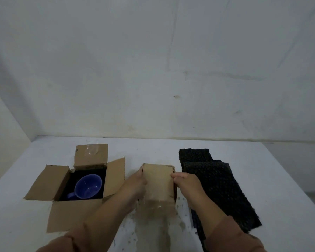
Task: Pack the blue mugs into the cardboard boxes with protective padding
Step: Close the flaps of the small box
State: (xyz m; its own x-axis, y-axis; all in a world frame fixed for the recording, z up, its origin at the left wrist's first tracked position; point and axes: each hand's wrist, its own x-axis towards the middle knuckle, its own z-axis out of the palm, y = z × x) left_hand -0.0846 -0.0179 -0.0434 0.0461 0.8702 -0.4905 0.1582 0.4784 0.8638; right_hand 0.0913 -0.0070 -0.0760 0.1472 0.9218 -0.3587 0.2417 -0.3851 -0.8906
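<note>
A blue mug [88,186] stands upright inside an open cardboard box [60,213] at the left, on black padding, with all flaps spread out. In the middle is a second cardboard box [157,180] with its top flaps folded over. My left hand [135,182] presses against its left side and my right hand [185,181] grips its right side, fingers curled at the top edge. Whatever is inside this box is hidden.
Black bubble-wrap sheets [220,188] lie overlapped to the right of the middle box, reaching the near edge. The white table [153,148] meets a white wall at the back and another at the left. Brown sleeves cover both forearms.
</note>
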